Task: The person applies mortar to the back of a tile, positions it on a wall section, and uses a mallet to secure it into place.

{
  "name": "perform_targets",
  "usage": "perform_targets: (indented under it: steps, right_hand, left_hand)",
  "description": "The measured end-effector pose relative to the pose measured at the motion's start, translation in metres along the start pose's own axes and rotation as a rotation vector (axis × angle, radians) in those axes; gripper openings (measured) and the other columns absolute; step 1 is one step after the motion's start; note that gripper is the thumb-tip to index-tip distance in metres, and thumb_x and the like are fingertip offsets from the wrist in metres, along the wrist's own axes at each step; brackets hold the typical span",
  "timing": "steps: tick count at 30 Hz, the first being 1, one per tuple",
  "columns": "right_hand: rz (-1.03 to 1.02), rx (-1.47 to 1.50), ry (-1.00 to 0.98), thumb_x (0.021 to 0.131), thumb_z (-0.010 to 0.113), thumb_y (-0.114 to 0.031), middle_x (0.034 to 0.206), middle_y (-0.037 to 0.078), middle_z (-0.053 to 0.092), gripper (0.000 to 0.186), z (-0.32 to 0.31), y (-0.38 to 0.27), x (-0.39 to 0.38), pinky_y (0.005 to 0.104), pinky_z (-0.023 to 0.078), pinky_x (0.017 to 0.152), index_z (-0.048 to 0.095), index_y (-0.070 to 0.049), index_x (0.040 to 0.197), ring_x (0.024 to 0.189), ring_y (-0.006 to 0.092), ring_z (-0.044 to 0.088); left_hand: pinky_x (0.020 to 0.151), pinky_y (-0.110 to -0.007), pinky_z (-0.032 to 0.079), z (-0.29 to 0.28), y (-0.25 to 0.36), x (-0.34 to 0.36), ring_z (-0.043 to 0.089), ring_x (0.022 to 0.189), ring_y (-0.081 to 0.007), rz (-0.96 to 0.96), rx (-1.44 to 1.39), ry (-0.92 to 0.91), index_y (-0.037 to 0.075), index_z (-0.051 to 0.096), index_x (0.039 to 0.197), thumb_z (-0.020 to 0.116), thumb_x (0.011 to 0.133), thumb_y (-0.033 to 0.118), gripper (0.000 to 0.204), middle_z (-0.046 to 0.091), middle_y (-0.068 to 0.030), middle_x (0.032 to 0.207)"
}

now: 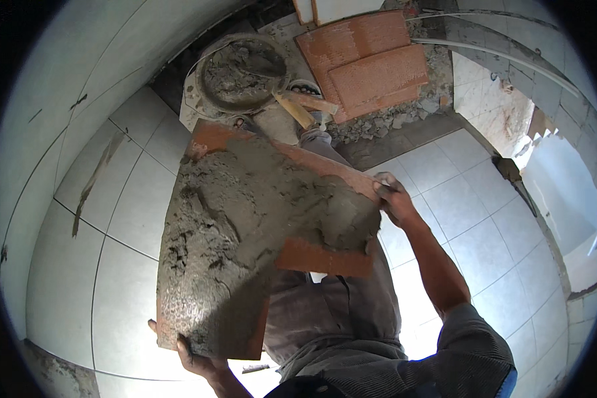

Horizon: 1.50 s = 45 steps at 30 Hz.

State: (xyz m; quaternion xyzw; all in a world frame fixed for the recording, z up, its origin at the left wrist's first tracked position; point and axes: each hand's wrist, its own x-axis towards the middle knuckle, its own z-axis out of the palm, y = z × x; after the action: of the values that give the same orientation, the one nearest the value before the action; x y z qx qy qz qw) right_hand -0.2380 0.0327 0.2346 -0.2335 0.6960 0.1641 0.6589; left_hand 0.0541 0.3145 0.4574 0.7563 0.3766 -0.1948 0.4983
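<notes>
A large L-shaped cut tile (325, 259), its reddish-brown back turned up, is held up in front of my legs. Thick wet grey mortar (245, 192) covers most of that back, leaving bare clay along the top edge and at the inner corner. My left hand (196, 358) is closed round the lower left edge, thumb on top. At the upper right corner, my right hand (395, 197) pinches the tile's edge, its thumb on the face and its other fingers partly hidden. Beyond the tile stands a round bucket (205, 83) of mortar.
Wooden-handled tools (298, 109) lie beside the bucket, near my feet. Reddish tile pieces (378, 79) rest against rubble (385, 125) ahead. Pale floor tiles (454, 205) spread on both sides. A dark tool (509, 169) lies at the right, and a tiled wall (53, 113) rises at left.
</notes>
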Motion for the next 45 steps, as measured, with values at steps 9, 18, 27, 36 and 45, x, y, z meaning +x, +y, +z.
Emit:
perform_targets:
  steps: [9,18,27,36,45]
  right_hand:
    - [-0.257,0.437,0.115,0.087,0.055,-0.015,0.099,0.006,0.06,0.019,-0.093,-0.016,-0.007,0.0333,0.045,0.088,0.056,-0.007,0.104,0.095,0.02,0.057]
    - [-0.315,0.542,0.296,0.092,0.036,-0.018,0.115,0.019,0.059,0.034,-0.238,-0.049,0.075,0.0411,0.041,0.096,0.054,0.003,0.111,0.104,0.0317,0.056]
    - [-0.501,0.572,0.441,0.091,0.043,-0.011,0.101,0.016,0.062,0.022,-0.291,-0.045,0.189,0.0416,0.047,0.087,0.056,0.003,0.102,0.092,0.0295,0.059]
    - [-0.559,0.508,0.885,0.084,0.05,-0.015,0.07,0.004,0.053,0.014,-0.407,-0.014,0.262,0.0366,0.046,0.06,0.059,-0.006,0.08,0.06,0.0209,0.05]
    - [-0.458,0.512,0.913,0.084,0.05,-0.021,0.083,0.009,0.057,0.029,-0.26,-0.044,0.352,0.0356,0.042,0.064,0.06,0.005,0.092,0.071,0.0227,0.051]
  left_hand:
    - [0.105,-0.052,0.031,0.07,-0.04,0.016,0.034,0.129,-0.0422,0.621,0.341,-0.495,0.018,0.022,0.145,0.055,0.089,0.033,0.066,0.023,-0.0241,0.148]
    - [0.108,-0.043,0.03,0.314,-0.127,0.057,0.034,0.131,-0.0308,-0.252,-0.482,-1.102,0.005,0.031,0.141,0.053,0.092,0.016,0.055,0.037,-0.0143,0.142]
    - [0.096,-0.046,0.043,0.466,-0.173,0.114,0.049,0.116,-0.0275,-0.494,-0.276,-1.108,0.008,0.038,0.136,0.055,0.093,0.022,0.048,0.049,-0.0092,0.126]
    - [0.093,-0.051,0.044,0.535,-0.231,0.11,0.054,0.109,-0.0301,-0.553,-0.401,-1.27,0.007,0.044,0.128,0.053,0.094,0.025,0.039,0.055,-0.0111,0.118]
    - [0.097,-0.049,0.042,0.522,-0.251,0.19,0.051,0.113,-0.0306,-0.547,-0.297,-1.08,0.004,0.045,0.129,0.054,0.094,0.024,0.041,0.052,-0.0134,0.124]
